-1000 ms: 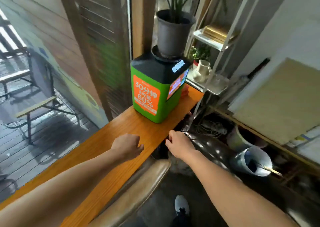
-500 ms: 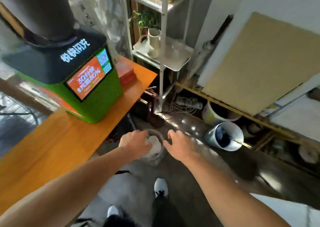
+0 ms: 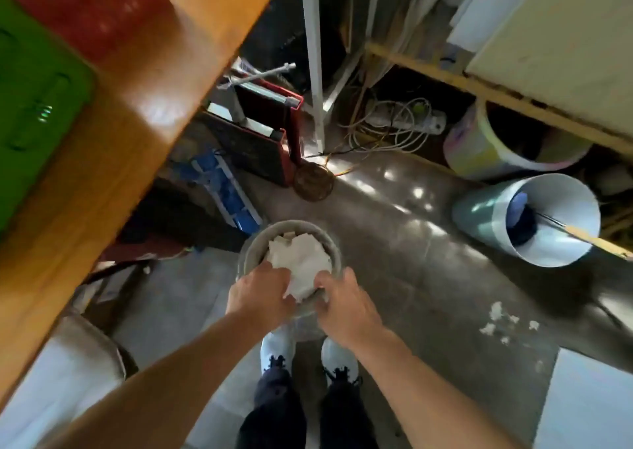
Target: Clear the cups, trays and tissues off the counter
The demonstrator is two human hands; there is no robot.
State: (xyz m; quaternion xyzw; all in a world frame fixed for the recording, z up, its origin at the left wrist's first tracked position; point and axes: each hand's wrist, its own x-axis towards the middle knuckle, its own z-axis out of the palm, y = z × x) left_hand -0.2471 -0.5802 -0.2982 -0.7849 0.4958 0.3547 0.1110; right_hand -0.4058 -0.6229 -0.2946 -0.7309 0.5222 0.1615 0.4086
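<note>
A wad of white tissues [image 3: 301, 260] fills a round grey bin [image 3: 291, 226] on the floor, just in front of my shoes. My left hand [image 3: 260, 292] is at the bin's near rim, its fingers pinched on the lower end of the wad. Opposite it, my right hand [image 3: 346, 306] has its fingers curled against the same end of the wad and the rim. The wooden counter [image 3: 144, 71] runs along the upper left, with no cups or trays showing on the visible part.
A green box [image 3: 34, 105] stands on the counter. Red and black cases [image 3: 267, 133] lean under it. Cables [image 3: 394, 123], a bucket [image 3: 479, 153] and a tipped white tube [image 3: 548, 222] lie to the right. Tissue scraps [image 3: 496, 318] dot the floor.
My view has swung down from the counter to the floor. Both hands dropped from the counter's edge to the bin and closed on the tissue wad at its rim.
</note>
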